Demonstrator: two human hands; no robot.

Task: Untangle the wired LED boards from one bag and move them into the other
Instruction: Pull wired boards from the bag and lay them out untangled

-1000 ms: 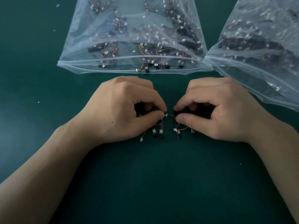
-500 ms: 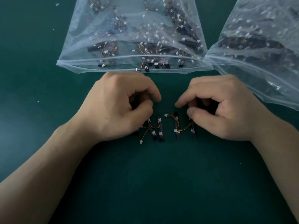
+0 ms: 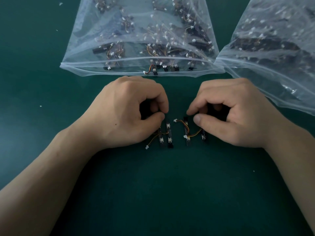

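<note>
Two wired pairs of small black LED boards lie side by side on the green table between my hands. My left hand (image 3: 129,113) has thumb and index fingertip pinched together at the upper end of the left pair of boards (image 3: 167,133); the thumb covers part of it. My right hand (image 3: 235,114) is curled, its index tip touching the top of the right pair of boards (image 3: 186,132), thumb slightly apart with nothing pinched. An orange wire joins that pair's boards. A clear bag (image 3: 119,72) holding several wired boards lies just beyond my hands, mouth toward me.
A second clear bag (image 3: 272,68), also holding several boards, lies at the right, its edge overlapping the first bag's corner and reaching close to my right wrist. White specks dot the dark green table (image 3: 153,193).
A second ago both hands pinched the wires between the boards. They let go and drew apart, leaving two separate pairs lying flat. My left fingertips have now closed at the left pair.
</note>
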